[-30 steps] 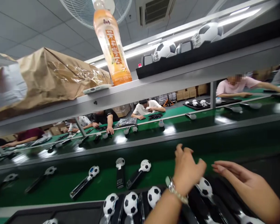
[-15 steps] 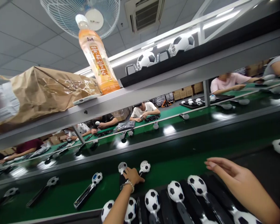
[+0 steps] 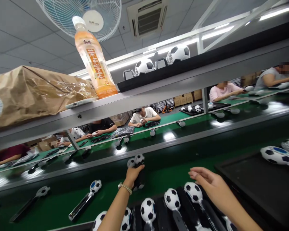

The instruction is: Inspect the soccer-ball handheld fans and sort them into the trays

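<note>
Head view: a football-headed black wand (image 3: 137,170) is gripped by the left hand (image 3: 132,175) over the green conveyor belt (image 3: 50,205); the right hand (image 3: 207,181) is held open and empty, just off the belt's near edge.

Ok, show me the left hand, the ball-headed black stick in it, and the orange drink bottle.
Left hand (image 3: 134,175), head view, on the back of the hand.
Ball-headed black stick (image 3: 139,159), head view, on the ball.
Orange drink bottle (image 3: 93,61), head view, on the label.
</note>
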Available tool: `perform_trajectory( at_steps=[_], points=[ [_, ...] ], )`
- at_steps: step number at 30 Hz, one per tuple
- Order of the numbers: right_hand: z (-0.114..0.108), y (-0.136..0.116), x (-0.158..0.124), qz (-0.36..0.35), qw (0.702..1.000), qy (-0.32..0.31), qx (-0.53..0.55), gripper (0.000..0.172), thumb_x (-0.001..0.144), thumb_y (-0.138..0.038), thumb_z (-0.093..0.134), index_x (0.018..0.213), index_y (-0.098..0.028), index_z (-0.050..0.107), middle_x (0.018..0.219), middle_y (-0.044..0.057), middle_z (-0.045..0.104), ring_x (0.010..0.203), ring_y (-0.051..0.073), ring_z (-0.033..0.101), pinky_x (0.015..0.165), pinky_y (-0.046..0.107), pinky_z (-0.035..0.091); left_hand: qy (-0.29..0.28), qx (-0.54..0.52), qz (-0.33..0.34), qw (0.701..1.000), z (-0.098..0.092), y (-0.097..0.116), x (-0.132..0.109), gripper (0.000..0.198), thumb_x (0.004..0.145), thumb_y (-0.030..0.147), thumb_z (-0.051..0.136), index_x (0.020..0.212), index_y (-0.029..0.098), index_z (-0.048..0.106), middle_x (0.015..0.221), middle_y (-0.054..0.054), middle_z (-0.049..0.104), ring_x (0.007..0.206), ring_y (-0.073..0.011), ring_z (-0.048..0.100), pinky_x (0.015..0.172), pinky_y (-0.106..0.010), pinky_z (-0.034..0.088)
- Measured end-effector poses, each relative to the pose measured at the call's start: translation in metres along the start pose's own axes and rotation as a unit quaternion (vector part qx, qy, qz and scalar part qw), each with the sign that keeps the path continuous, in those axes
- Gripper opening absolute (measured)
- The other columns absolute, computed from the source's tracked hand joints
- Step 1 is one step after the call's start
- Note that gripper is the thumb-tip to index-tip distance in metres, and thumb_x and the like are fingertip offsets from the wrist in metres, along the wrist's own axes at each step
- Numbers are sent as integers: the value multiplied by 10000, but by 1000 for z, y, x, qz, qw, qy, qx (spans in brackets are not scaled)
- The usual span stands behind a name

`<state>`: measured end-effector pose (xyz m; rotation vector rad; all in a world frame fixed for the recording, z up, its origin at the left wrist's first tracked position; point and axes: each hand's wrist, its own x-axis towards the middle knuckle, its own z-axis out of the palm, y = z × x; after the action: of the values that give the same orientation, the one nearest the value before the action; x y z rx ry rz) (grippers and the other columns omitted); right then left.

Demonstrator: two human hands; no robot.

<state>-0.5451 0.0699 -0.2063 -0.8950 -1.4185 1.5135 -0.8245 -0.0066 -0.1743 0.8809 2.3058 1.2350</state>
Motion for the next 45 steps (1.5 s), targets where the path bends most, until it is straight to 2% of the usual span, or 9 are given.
perform_trajectory(
  at_steps=[4, 8, 11, 14, 18, 24, 28, 32, 45],
  points=[
    [28, 3, -4, 121, 984, 24, 130, 618, 736, -618, 579, 1183, -196, 518, 1200, 161, 611, 1149, 318, 551, 979, 526, 408, -148, -83, 59, 984, 26, 61, -39, 368, 724, 456, 686, 607, 126, 573, 537, 46, 480, 543, -93, 466, 538, -240, 374],
    [41, -8, -9, 192, 909, -20, 371, 594, 726, -592, 621, 1146, -177, 555, 1068, 133, 669, 1019, 316, 620, 879, 512, 486, -313, -146, 110, 932, 44, 103, -86, 353, 644, 434, 746, 768, 116, 658, 698, -11, 611, 654, -135, 558, 605, -247, 426],
    [30, -17, -8, 151, 877, 29, 455, 337, 678, -381, 723, 929, -173, 640, 836, 51, 699, 809, 225, 662, 765, 361, 552, -295, -197, 140, 925, 53, 112, -107, 444, 571, 356, 818, 892, 130, 611, 887, -53, 657, 830, -183, 610, 725, -265, 473],
    [9, -24, -7, 158, 878, 21, 452, 167, 681, -269, 682, 787, -147, 641, 670, 22, 645, 591, 160, 614, 560, 277, 548, -260, -314, 72, 910, 60, 112, -118, 440, 583, 318, 817, 871, 148, 530, 766, -26, 646, 706, -172, 632, 647, -280, 517],
    [-1, -33, -10, 184, 875, -59, 443, 268, 808, -359, 546, 858, -114, 644, 570, 21, 572, 436, 133, 533, 372, 235, 460, -202, -447, -92, 867, 68, 105, -128, 303, 736, 380, 694, 835, 136, 544, 570, 8, 587, 455, -116, 559, 463, -235, 491],
    [24, -48, -16, 297, 817, -27, 494, 417, 967, -378, 324, 916, -72, 602, 687, 88, 649, 536, 119, 628, 503, 197, 545, -232, -568, -213, 760, 71, 79, -124, 221, 868, 184, 470, 923, 37, 626, 798, -149, 716, 684, -201, 697, 635, -282, 577],
    [35, -44, -14, 314, 785, 25, 534, 434, 983, -369, 281, 910, -72, 588, 765, 149, 693, 641, 140, 685, 583, 189, 574, -174, -590, -194, 764, 62, 71, -113, 116, 826, 126, 538, 875, 68, 625, 875, -151, 722, 802, -236, 704, 695, -311, 590],
    [41, -35, -10, 336, 760, 46, 554, 413, 977, -374, 287, 891, -90, 575, 720, 117, 697, 604, 125, 680, 566, 166, 573, -197, -579, -179, 770, 56, 65, -105, 98, 814, 102, 548, 795, 48, 627, 824, -162, 713, 769, -246, 702, 680, -332, 592],
    [33, -36, -11, 302, 799, 28, 519, 364, 977, -350, 330, 896, -103, 586, 706, 84, 679, 607, 119, 665, 555, 175, 563, -267, -527, -106, 800, 57, 60, -105, 166, 808, 190, 624, 922, 71, 598, 847, -140, 711, 718, -193, 689, 654, -279, 575]
  ],
)
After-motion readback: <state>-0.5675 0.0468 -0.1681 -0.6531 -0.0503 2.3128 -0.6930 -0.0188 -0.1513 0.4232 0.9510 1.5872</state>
